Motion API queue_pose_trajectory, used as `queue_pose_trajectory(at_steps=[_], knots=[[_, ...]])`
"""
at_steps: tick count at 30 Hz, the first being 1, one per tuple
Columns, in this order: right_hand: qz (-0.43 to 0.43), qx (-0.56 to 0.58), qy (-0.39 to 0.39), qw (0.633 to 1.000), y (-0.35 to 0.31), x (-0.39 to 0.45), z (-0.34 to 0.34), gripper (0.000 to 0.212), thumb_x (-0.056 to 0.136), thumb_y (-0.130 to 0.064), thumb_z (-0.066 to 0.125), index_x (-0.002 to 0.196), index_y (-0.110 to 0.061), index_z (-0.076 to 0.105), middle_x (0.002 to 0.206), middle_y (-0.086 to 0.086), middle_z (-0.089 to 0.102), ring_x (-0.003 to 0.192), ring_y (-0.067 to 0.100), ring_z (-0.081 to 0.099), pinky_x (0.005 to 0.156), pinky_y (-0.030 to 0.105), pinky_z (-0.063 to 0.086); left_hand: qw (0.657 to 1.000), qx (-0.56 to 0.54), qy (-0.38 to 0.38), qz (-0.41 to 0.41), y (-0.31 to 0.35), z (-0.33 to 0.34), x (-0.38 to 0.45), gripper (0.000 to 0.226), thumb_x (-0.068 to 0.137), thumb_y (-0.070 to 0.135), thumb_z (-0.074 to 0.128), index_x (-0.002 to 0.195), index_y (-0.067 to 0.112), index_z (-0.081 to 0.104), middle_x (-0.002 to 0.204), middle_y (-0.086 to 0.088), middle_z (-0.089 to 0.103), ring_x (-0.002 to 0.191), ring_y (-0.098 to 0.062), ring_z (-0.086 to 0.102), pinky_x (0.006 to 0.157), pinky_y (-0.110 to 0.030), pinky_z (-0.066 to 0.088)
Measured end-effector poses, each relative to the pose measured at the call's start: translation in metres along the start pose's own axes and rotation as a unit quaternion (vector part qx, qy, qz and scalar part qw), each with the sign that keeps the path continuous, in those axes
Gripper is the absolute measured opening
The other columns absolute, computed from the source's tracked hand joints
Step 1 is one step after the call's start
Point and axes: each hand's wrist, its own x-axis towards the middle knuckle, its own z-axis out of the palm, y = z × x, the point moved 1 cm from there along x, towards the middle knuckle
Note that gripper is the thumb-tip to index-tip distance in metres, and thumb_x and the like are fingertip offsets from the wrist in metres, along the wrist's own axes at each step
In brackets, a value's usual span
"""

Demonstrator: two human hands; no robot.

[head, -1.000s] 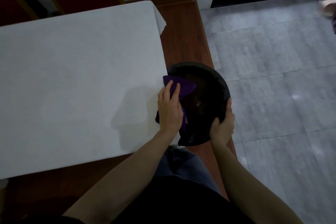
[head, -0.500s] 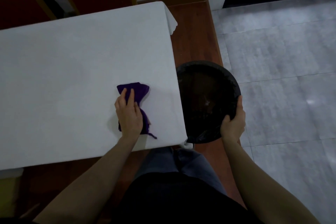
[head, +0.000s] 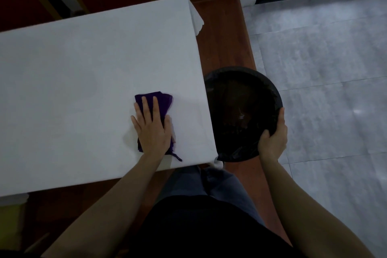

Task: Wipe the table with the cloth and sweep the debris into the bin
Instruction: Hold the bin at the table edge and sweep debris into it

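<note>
The left hand (head: 151, 130) lies flat with straight fingers on the purple cloth (head: 159, 100) and presses it on the white desk (head: 83, 90), near the desk's right edge and front edge. The right hand (head: 272, 138) grips the near rim of the black bin (head: 240, 111), which is just beside the desk's right edge.

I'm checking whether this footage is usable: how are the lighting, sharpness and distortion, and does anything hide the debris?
Head view: dim and underexposed, with the forearms and lap nearly black; the table edges bow from the wide-angle lens; the bin interior is too dark to read beyond a small glint; the left hand flat on the purple cloth is fairly sharp; no debris is discernible.
</note>
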Motion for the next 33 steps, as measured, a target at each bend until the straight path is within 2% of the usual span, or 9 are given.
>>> queue_pose_trajectory(at_steps=[4, 7, 10, 14, 16, 20, 25, 28, 33], knots=[[0.019, 0.006, 0.033, 0.999, 0.011, 0.003, -0.011, 0.085, 0.087, 0.000, 0.046, 0.150, -0.050, 0.019, 0.129, 0.004, 0.053, 0.117, 0.022, 0.053, 0.093, 0.033, 0.040, 0.998, -0.018, -0.006, 0.066, 0.030, -0.004, 0.019, 0.065, 0.104, 0.038, 0.038, 0.158, 0.017, 0.010, 0.166, -0.011, -0.001, 0.152, -0.031, -0.005, 0.123, -0.049, -0.001], [0.035, 0.011, 0.061, 0.997, 0.022, 0.007, -0.023, 0.085, 0.086, 0.000, 0.045, 0.151, -0.049, 0.019, 0.131, 0.005, 0.053, 0.119, 0.023, 0.052, 0.098, 0.039, 0.041, 0.982, -0.084, -0.023, 0.165, 0.075, -0.004, 0.044, 0.063, 0.104, 0.040, 0.035, 0.158, 0.019, 0.011, 0.166, -0.011, -0.002, 0.153, -0.029, -0.005, 0.123, -0.044, -0.003], [0.052, 0.025, 0.092, 0.994, 0.033, 0.014, -0.036, 0.084, 0.085, -0.002, 0.044, 0.151, -0.048, 0.021, 0.131, 0.005, 0.053, 0.117, 0.022, 0.052, 0.094, 0.031, 0.038, 0.951, -0.137, -0.065, 0.268, 0.123, 0.005, 0.066, 0.062, 0.103, 0.035, 0.040, 0.157, 0.017, 0.015, 0.165, -0.014, 0.000, 0.153, -0.031, -0.001, 0.124, -0.046, 0.004], [0.074, 0.046, 0.135, 0.987, 0.043, 0.029, -0.049, 0.084, 0.085, 0.000, 0.044, 0.151, -0.049, 0.022, 0.136, 0.003, 0.052, 0.115, 0.008, 0.047, 0.093, 0.024, 0.034, 0.925, -0.104, -0.138, 0.339, 0.172, 0.034, 0.088, 0.067, 0.102, 0.030, 0.045, 0.158, 0.023, 0.010, 0.166, -0.011, -0.007, 0.152, -0.033, -0.004, 0.123, -0.045, 0.009], [0.085, 0.059, 0.150, 0.983, 0.046, 0.040, -0.052, 0.084, 0.086, 0.000, 0.044, 0.151, -0.048, 0.022, 0.136, 0.001, 0.051, 0.110, -0.003, 0.040, 0.095, 0.023, 0.033, 0.927, -0.084, -0.175, 0.321, 0.187, 0.052, 0.097, 0.071, 0.101, 0.027, 0.048, 0.158, 0.026, 0.005, 0.165, -0.008, -0.010, 0.152, -0.032, -0.007, 0.122, -0.046, 0.009], [0.098, 0.088, 0.172, 0.976, 0.053, 0.068, -0.049, 0.082, 0.086, 0.001, 0.043, 0.152, -0.045, 0.023, 0.126, -0.014, 0.048, 0.113, -0.004, 0.039, 0.098, 0.019, 0.033, 0.932, -0.066, -0.248, 0.255, 0.198, 0.089, 0.115, 0.076, 0.101, 0.022, 0.049, 0.157, 0.030, -0.001, 0.165, -0.004, -0.016, 0.152, -0.031, -0.010, 0.124, -0.048, 0.009], [0.099, 0.111, 0.172, 0.974, 0.071, 0.113, -0.020, 0.083, 0.085, 0.002, 0.043, 0.151, -0.044, 0.024, 0.116, -0.018, 0.046, 0.104, -0.010, 0.041, 0.090, 0.011, 0.034, 0.911, -0.102, -0.353, 0.187, 0.198, 0.143, 0.145, 0.079, 0.101, 0.014, 0.046, 0.156, 0.034, -0.007, 0.165, -0.001, -0.013, 0.149, -0.026, 0.019, 0.107, -0.031, 0.031], [0.094, 0.111, 0.169, 0.975, 0.096, 0.143, 0.014, 0.082, 0.085, 0.003, 0.044, 0.153, -0.040, 0.025, 0.117, -0.018, 0.045, 0.103, -0.016, 0.038, 0.090, 0.009, 0.033, 0.910, -0.109, -0.367, 0.160, 0.202, 0.193, 0.162, 0.079, 0.101, 0.014, 0.046, 0.156, 0.031, -0.008, 0.166, -0.007, -0.004, 0.151, -0.029, 0.012, 0.115, -0.039, 0.026], [0.101, 0.098, 0.161, 0.977, 0.154, 0.182, 0.082, 0.081, 0.086, 0.003, 0.045, 0.153, -0.036, 0.026, 0.125, -0.006, 0.052, 0.099, -0.012, 0.038, 0.087, 0.012, 0.035, 0.927, -0.075, -0.352, 0.109, 0.194, 0.288, 0.178, 0.081, 0.100, 0.006, 0.047, 0.157, 0.031, -0.006, 0.166, -0.005, -0.002, 0.143, -0.035, 0.031, 0.107, -0.045, 0.042]])
